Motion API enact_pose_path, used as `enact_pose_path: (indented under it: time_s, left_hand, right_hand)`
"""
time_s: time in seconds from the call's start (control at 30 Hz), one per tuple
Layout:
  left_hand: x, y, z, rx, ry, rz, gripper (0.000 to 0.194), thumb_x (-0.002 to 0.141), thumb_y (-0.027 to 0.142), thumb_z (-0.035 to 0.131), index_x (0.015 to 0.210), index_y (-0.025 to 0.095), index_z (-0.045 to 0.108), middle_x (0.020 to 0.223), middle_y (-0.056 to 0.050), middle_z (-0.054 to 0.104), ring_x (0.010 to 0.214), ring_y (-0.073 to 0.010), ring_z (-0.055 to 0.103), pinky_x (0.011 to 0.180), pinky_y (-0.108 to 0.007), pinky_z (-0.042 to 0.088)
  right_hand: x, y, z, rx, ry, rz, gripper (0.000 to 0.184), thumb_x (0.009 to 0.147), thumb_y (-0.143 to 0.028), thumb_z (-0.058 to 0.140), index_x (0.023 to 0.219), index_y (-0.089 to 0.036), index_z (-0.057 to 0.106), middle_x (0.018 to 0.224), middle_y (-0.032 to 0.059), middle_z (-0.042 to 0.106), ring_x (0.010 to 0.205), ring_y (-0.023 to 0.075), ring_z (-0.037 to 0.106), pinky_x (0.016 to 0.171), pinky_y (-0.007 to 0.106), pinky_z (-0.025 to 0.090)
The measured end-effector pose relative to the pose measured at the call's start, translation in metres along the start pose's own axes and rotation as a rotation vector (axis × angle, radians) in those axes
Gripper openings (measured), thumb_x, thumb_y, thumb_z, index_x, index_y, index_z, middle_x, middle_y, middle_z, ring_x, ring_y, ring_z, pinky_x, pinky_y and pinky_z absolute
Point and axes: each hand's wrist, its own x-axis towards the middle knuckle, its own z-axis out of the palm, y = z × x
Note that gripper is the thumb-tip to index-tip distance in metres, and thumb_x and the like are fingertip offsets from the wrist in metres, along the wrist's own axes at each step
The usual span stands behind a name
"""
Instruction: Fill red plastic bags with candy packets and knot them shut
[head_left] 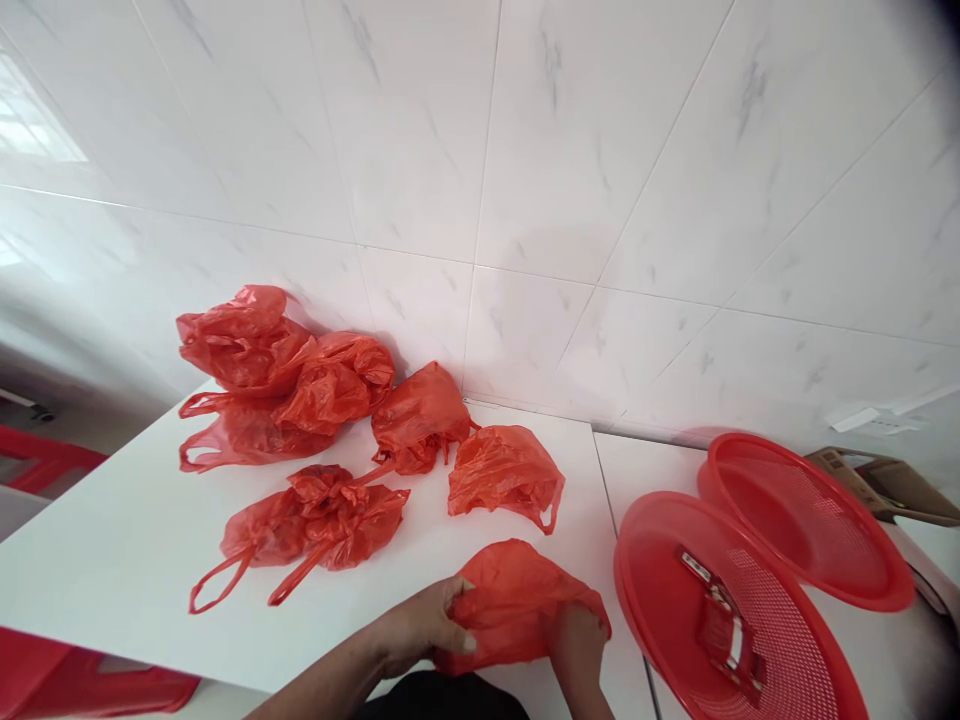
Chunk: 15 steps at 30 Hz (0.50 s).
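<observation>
A red plastic bag (517,590) lies spread at the table's front edge, between my two hands. My left hand (439,625) grips its left side, thumb on top and fingers partly behind the film. At the bag's right end is my right hand (581,640), closed against the plastic and a little blurred; its fingers are mostly hidden. Just beyond sits another crumpled red bag (506,470) with a handle loop hanging to the right. What the bag between my hands contains cannot be seen.
Several filled red bags (337,385) crowd the table's back left, and knotted-looking ones (315,520) lie in front. Red colander baskets (637,560) stand on the right, the nearer holding a few small packets (724,635). A cardboard box (892,485) is behind; a tiled wall (540,200) borders the table.
</observation>
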Motion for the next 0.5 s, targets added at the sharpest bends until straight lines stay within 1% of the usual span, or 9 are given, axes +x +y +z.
enact_pose_path:
  time_s: [0.07, 0.1, 0.17, 0.27, 0.33, 0.43, 0.5]
  left_hand:
    - [0.002, -0.002, -0.004, -0.008, 0.084, -0.034, 0.027, 0.056, 0.018, 0.081, 0.079, 0.014, 0.067, 0.068, 0.000, 0.065, 0.061, -0.0122, 0.059, 0.059, -0.021, 0.042]
    - [0.003, -0.003, -0.005, -0.029, 0.106, -0.039, 0.022, 0.060, 0.022, 0.080, 0.075, 0.012, 0.067, 0.068, -0.001, 0.065, 0.059, -0.0113, 0.058, 0.057, -0.021, 0.041]
    - [0.006, -0.005, -0.006, -0.072, 0.118, -0.033, 0.025, 0.067, 0.031, 0.077, 0.073, 0.009, 0.067, 0.071, -0.004, 0.066, 0.061, -0.0116, 0.060, 0.059, -0.021, 0.043]
    - [0.009, -0.006, -0.006, -0.154, 0.160, -0.005, 0.034, 0.071, 0.040, 0.074, 0.079, 0.008, 0.067, 0.077, -0.009, 0.068, 0.071, -0.0158, 0.065, 0.069, -0.024, 0.047]
    - [0.012, -0.004, -0.010, -0.202, 0.233, 0.030, 0.032, 0.073, 0.040, 0.072, 0.081, 0.010, 0.066, 0.076, -0.008, 0.068, 0.072, -0.0164, 0.066, 0.071, -0.026, 0.049]
    - [0.015, 0.003, -0.025, -0.257, 0.378, 0.085, 0.025, 0.077, 0.039, 0.068, 0.079, 0.014, 0.063, 0.074, -0.004, 0.069, 0.068, -0.0154, 0.066, 0.067, -0.026, 0.050]
    - [0.016, 0.006, -0.039, -0.276, 0.462, 0.103, 0.022, 0.078, 0.037, 0.067, 0.079, 0.015, 0.062, 0.073, -0.003, 0.069, 0.065, -0.0152, 0.065, 0.063, -0.025, 0.051]
  right_hand:
    - [0.001, 0.000, -0.002, 0.037, 0.013, -0.023, 0.026, 0.071, -0.022, 0.052, 0.088, -0.011, 0.067, 0.091, 0.0227, 0.065, 0.099, 0.0401, 0.057, 0.088, 0.055, 0.036]
    - [0.001, -0.001, -0.002, 0.075, 0.012, -0.034, 0.029, 0.070, -0.020, 0.051, 0.093, -0.010, 0.066, 0.095, 0.0231, 0.064, 0.102, 0.0399, 0.055, 0.090, 0.054, 0.035]
    - [0.002, -0.006, -0.001, 0.181, -0.012, -0.051, 0.032, 0.068, -0.018, 0.049, 0.095, -0.010, 0.065, 0.099, 0.0223, 0.063, 0.103, 0.0372, 0.055, 0.089, 0.049, 0.038]
    - [0.004, -0.016, 0.001, 0.399, -0.101, -0.062, 0.026, 0.069, -0.020, 0.045, 0.085, -0.016, 0.064, 0.093, 0.0158, 0.066, 0.092, 0.0299, 0.060, 0.079, 0.040, 0.045]
    - [0.005, -0.018, -0.001, 0.554, -0.173, -0.060, 0.024, 0.066, -0.021, 0.045, 0.080, -0.018, 0.064, 0.084, 0.0107, 0.067, 0.081, 0.0261, 0.063, 0.073, 0.036, 0.047]
    - [0.007, -0.011, -0.013, 0.771, -0.271, -0.044, 0.026, 0.055, -0.022, 0.046, 0.076, -0.019, 0.062, 0.072, 0.0059, 0.066, 0.070, 0.0230, 0.063, 0.066, 0.034, 0.048]
    - [0.010, -0.001, -0.024, 0.894, -0.294, -0.025, 0.027, 0.054, -0.023, 0.046, 0.077, -0.019, 0.060, 0.070, 0.0036, 0.065, 0.066, 0.0207, 0.062, 0.063, 0.032, 0.049]
